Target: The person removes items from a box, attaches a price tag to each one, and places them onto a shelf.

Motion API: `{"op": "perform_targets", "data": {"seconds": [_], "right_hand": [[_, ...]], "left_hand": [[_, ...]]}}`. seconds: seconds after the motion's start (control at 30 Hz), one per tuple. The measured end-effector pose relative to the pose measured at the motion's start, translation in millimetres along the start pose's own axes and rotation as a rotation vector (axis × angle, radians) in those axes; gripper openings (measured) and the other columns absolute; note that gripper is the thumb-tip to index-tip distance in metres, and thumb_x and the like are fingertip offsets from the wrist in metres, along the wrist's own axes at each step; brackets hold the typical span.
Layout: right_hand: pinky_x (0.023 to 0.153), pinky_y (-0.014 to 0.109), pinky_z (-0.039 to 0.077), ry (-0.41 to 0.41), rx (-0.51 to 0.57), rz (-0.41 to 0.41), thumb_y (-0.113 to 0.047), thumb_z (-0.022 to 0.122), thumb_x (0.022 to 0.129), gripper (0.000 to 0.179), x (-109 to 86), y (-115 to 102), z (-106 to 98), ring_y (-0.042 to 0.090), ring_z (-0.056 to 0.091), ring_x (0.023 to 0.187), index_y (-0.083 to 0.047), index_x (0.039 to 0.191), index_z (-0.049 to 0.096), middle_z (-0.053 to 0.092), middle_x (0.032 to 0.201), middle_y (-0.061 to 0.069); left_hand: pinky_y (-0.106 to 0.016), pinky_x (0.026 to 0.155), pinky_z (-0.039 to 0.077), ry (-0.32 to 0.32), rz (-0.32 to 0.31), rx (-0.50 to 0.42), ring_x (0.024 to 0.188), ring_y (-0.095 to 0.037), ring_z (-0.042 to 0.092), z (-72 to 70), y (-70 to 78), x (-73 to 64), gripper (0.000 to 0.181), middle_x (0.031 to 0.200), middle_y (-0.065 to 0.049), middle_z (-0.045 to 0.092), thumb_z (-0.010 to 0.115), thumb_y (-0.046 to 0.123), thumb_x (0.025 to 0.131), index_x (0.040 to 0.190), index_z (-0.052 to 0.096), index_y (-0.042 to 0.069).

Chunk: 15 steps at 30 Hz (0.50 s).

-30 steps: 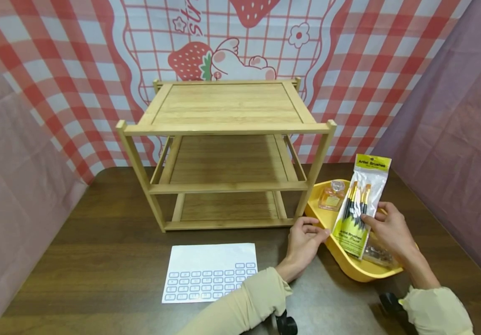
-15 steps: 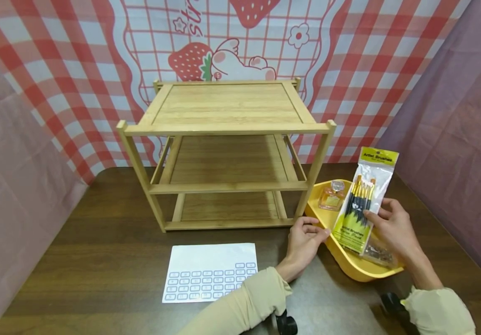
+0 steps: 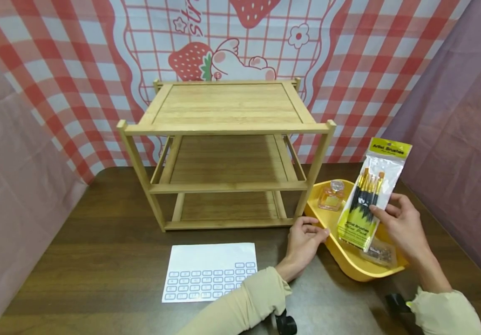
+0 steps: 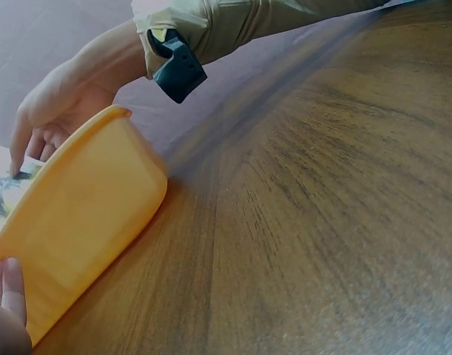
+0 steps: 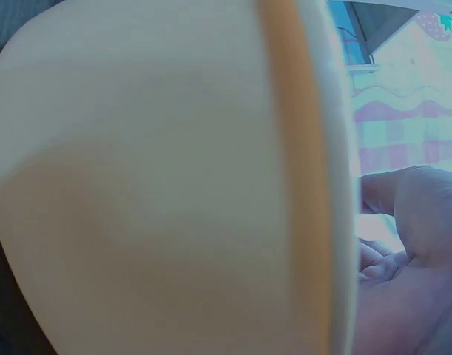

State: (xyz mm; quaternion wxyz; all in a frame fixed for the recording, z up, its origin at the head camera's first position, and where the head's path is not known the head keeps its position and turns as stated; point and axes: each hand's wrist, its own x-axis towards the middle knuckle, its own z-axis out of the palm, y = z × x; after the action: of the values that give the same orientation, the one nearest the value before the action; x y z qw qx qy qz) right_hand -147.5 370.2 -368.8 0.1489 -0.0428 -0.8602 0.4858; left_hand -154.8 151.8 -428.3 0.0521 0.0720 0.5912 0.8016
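Observation:
My right hand (image 3: 405, 225) pinches a clear packet of artist brushes (image 3: 363, 197) by its right edge, thumb in front. The packet leans over the yellow tray (image 3: 345, 265), its yellow-green header upward. My left hand (image 3: 303, 244) grips the tray's near-left rim between thumb and fingers; in the left wrist view its fingertips (image 4: 13, 281) lie against the tray's outer wall. Inside the tray are a perfume bottle (image 3: 331, 196) at the far end and a clear box of small pieces (image 3: 379, 253) at the near end. A blurred pale shape (image 5: 152, 177) blocks most of the right wrist view, beside the right hand (image 5: 425, 244).
Left of the tray stands a three-tier wooden rack (image 3: 227, 128), its front corner close to the tray and left hand. A white label sheet (image 3: 213, 256) lies before it on the brown table (image 3: 98, 242). Fabric hangs behind and at both sides.
The right hand has raised the brush packet and shifted it rightward, uncovering more of the clear box in the tray. The left hand keeps its hold on the rim.

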Motion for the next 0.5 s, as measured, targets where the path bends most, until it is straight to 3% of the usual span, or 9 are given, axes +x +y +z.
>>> {"op": "perform_targets", "data": {"seconds": [0.13,0.3,0.5], "right_hand": [[0.066,0.016,0.056,0.015,0.037,-0.01,-0.011,0.062,0.104,0.029,-1.3,-3.6,-2.2,-0.005,0.064,0.083,-0.004,0.125,0.043,0.061,0.095,-0.028],[0.067,0.015,0.055,0.03,0.083,-0.02,-0.008,0.061,0.104,0.025,-2.5,-8.0,-3.5,-0.006,0.064,0.084,-0.015,0.122,0.044,0.061,0.095,-0.03],[0.066,0.013,0.054,0.035,0.191,-0.024,-0.004,0.062,0.102,0.028,-5.3,-13.5,-4.4,-0.005,0.065,0.083,-0.019,0.119,0.045,0.066,0.095,-0.026]], "left_hand": [[-0.024,0.065,0.054,-0.001,-0.002,-0.002,0.065,-0.004,0.061,-0.3,-0.5,0.5,0.027,0.081,-0.003,0.07,0.076,-0.002,0.088,0.111,0.062,-0.001],[-0.022,0.064,0.053,-0.004,0.001,-0.009,0.066,-0.004,0.061,-0.5,-0.7,0.7,0.027,0.082,-0.003,0.07,0.076,-0.002,0.089,0.111,0.062,-0.001],[-0.034,0.069,0.059,-0.01,0.001,-0.004,0.067,-0.005,0.062,-0.7,0.0,0.2,0.027,0.082,-0.003,0.07,0.076,-0.002,0.089,0.112,0.061,-0.001]]}}
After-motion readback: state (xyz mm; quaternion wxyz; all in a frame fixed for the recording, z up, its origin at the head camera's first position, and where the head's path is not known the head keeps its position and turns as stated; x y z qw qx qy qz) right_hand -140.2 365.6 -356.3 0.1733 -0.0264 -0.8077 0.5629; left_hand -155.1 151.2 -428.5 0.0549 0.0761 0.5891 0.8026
